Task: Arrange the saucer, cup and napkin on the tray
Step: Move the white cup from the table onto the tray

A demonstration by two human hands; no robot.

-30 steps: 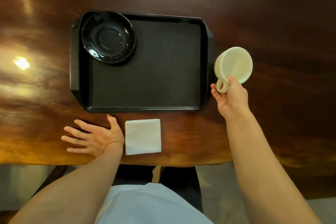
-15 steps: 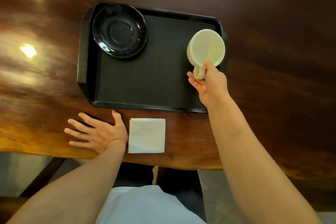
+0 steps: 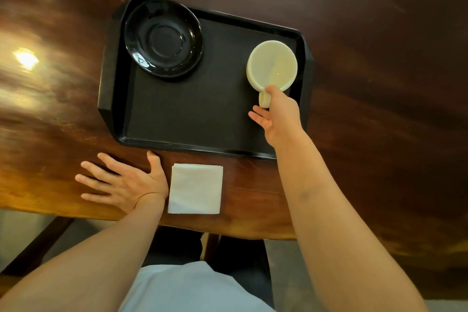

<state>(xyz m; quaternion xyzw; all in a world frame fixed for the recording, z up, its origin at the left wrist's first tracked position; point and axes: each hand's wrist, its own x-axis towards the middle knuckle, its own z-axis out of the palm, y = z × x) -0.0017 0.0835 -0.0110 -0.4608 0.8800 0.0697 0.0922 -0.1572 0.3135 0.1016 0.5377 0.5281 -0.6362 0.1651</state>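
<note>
A black tray (image 3: 202,109) lies on the dark wooden table (image 3: 379,71). The black saucer (image 3: 163,38) sits in the tray's far left corner. At the tray's right side, the cream cup (image 3: 273,66) is over the tray floor with its handle pointing toward me. My right hand (image 3: 279,116) pinches that handle with thumb and forefinger, and its other fingers stretch out below. A folded white napkin (image 3: 195,188) lies on the table just in front of the tray. Beside the napkin on the left, my left hand (image 3: 124,185) rests flat, fingers spread.
The table's near edge runs just below the napkin, with my lap and a chair frame under it. A lamp glare shines on the wood at the left (image 3: 25,58). The tray's middle floor is bare.
My right hand has carried the cup from the table right of the tray over the rim and down onto the tray's right side. Its lower fingers have uncurled. My left hand stayed put.
</note>
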